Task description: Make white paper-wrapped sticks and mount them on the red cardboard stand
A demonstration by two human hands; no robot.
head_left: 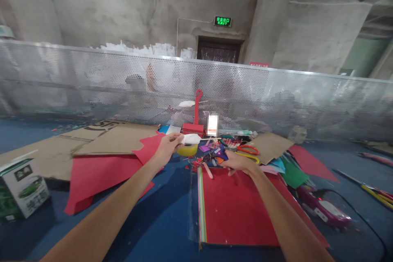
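blue tabletop before a perforated metal panel. both forearms reach forward, converging. the left hand pinches a white piece on a thin stick, above yellow tape; the right hand, palm down, grips a blue glue gun above red sheets.

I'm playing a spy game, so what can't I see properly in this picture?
All in the head view:
Blue tool's grip: hidden by the right hand.
White puffy thing's near end: covered by the left hand.
Carton's left side: cut off by the left edge.
White upright thing: blurred into squares.
Scraps in the pile: some too small to name.
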